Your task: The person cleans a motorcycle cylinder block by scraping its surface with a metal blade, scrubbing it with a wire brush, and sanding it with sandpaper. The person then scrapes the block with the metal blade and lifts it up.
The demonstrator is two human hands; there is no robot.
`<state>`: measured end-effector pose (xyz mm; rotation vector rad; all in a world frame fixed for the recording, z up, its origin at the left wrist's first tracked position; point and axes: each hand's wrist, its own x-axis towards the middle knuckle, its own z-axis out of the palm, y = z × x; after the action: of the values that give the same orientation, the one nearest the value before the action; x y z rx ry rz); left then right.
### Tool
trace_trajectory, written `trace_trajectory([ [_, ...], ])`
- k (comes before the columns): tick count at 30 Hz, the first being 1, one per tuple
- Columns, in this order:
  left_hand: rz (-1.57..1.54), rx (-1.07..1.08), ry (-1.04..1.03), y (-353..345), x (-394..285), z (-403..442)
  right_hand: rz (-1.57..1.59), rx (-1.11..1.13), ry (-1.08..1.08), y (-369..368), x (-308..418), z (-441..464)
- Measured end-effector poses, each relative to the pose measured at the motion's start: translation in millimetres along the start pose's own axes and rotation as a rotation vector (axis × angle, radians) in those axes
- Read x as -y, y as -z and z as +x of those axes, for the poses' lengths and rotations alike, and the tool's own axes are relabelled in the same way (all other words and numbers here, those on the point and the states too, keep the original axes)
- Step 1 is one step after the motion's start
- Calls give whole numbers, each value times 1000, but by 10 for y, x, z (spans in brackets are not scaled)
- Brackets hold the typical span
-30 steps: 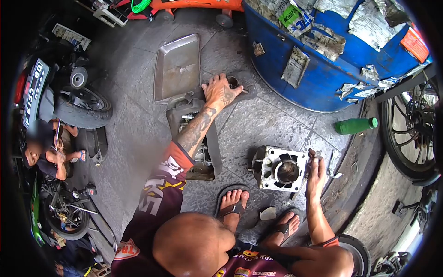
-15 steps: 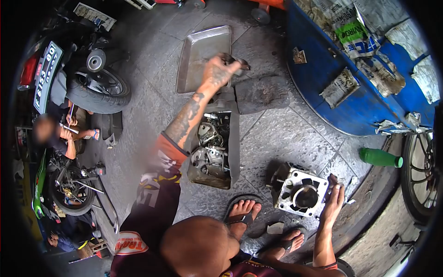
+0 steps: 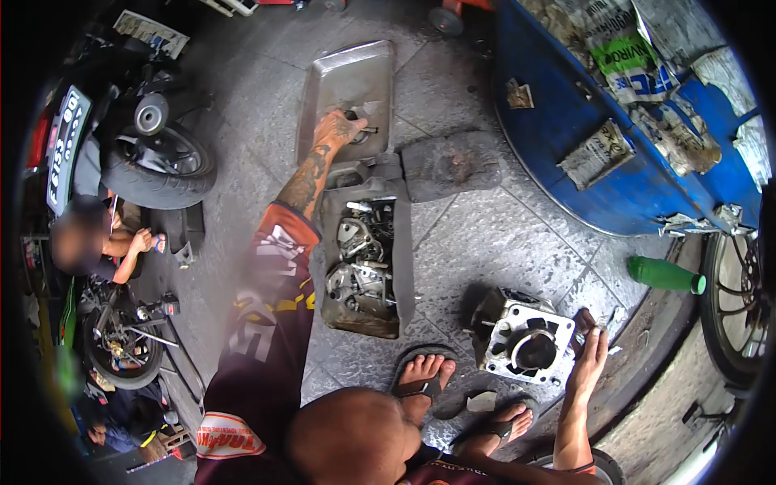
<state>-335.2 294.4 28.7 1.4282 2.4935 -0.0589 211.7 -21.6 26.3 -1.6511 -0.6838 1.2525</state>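
Note:
My left hand (image 3: 340,128) reaches down into a shallow metal tray (image 3: 305,121), fingers closed round a small dark metal part (image 3: 365,129) whose exact kind I cannot make out. My right hand (image 3: 588,364) is at the right side of an engine cylinder block (image 3: 495,356), gripping its edge; some fingers are hidden. The block stands on the floor with its pale, holed flange and round bore facing up. Between the hands sits a dark bin (image 3: 406,275) full of metal engine parts (image 3: 360,279).
A dark, grimy block (image 3: 453,166) lies beside the tray. On the right are a blue drum (image 3: 558,182) with torn labels, a green bottle (image 3: 664,275) and a wheel (image 3: 731,303). Motorcycles, a tyre (image 3: 158,174) and another person (image 3: 121,242) are on the left.
My left hand has moved left and down into the tray with the dark metal part. My right hand stays beside the cylinder block. The view has shifted slightly.

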Motion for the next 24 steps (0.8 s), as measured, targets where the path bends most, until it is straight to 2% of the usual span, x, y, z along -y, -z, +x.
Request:
trace_trajectory([
  [2, 2, 68, -16, -36, 10, 9, -48, -10, 18, 1, -36, 9],
  [4, 14, 13, -43, -126, 36, 15, -68, -27, -3, -44, -9, -22],
  [6, 11, 47, -68, -135, 30, 7, -137, -13, -9, -72, 59, -41],
  [7, 77, 5, -85, -84, -17, -77, -171, -4, 93, -41, -35, -6],
  [9, 314, -100, -64, -33, -207, -262, -294, -21, 106, 56, -6, -19],
  [10, 235, -185, -190, 42, -343, -420, -339, -49, 122, 64, 58, -35],
  [11, 150, -263, -322, 93, -466, -576, -367, -48, 242, 71, 103, -30],
  [13, 8, -201, -697, -17, -713, -868, -331, 19, 195, 124, 274, -55],
  [14, -12, -124, -723, -91, -875, -1038, -551, 97, 351, 172, 365, -49],
  [16, 240, -135, -997, -267, -1108, -1305, -663, 153, 331, 178, 534, -94],
  [17, 282, -136, -986, -459, -1132, -1280, -679, 195, 273, 165, 604, -68],
  [18, 261, -129, -1001, -573, -1161, -1272, -833, 183, 353, 194, 616, -41],
  [20, 339, -71, -962, -698, -1196, -1283, -820, 213, 91, 133, 826, -130],
  [23, 289, -52, -957, -685, -1249, -1387, -734, 199, 19, 120, 660, -300],
  [24, 305, -20, -947, -669, -1256, -1460, -723, 193, 99, 102, 557, -333],
])
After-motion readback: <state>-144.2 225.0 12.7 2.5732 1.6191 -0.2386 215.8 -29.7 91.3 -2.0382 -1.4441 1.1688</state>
